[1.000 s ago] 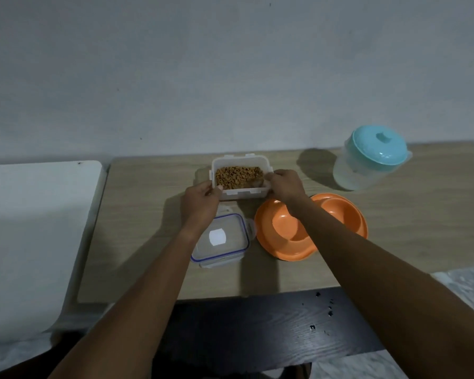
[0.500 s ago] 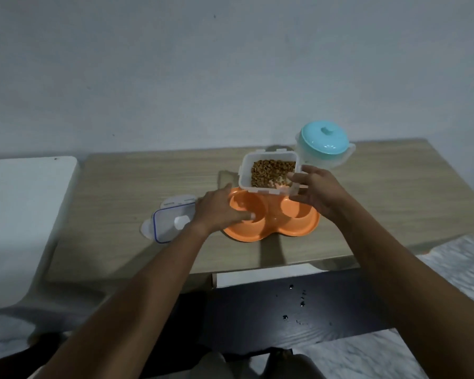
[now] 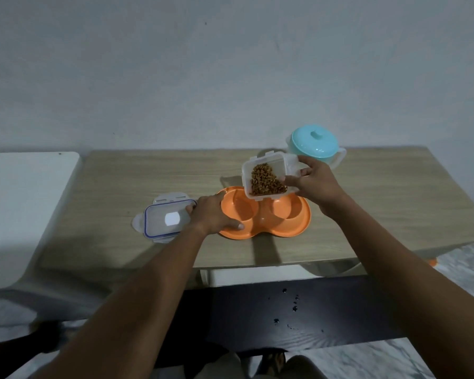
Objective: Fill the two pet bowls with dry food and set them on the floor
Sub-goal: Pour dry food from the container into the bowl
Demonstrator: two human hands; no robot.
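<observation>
An orange double pet bowl (image 3: 290, 225) lies on the wooden table (image 3: 153, 173), both of its wells bare. My right hand (image 3: 316, 183) grips a clear plastic container (image 3: 266, 176) of brown dry food and holds it tilted toward me above the middle of the bowl; the kibble has slid to the lower edge. My left hand (image 3: 212, 214) rests on the bowl's left rim, thumb along the front edge, fingers fairly straight.
The container's blue-edged lid (image 3: 167, 218) lies flat left of the bowl. A clear jug with a teal lid (image 3: 314, 142) stands at the back right. A white surface (image 3: 22, 203) adjoins the table's left. A dark bench (image 3: 298, 313) sits below the front edge.
My right hand has tipped the food container further toward me over the bowl. My left hand has slid to the bowl's left rim. The view has shifted a little.
</observation>
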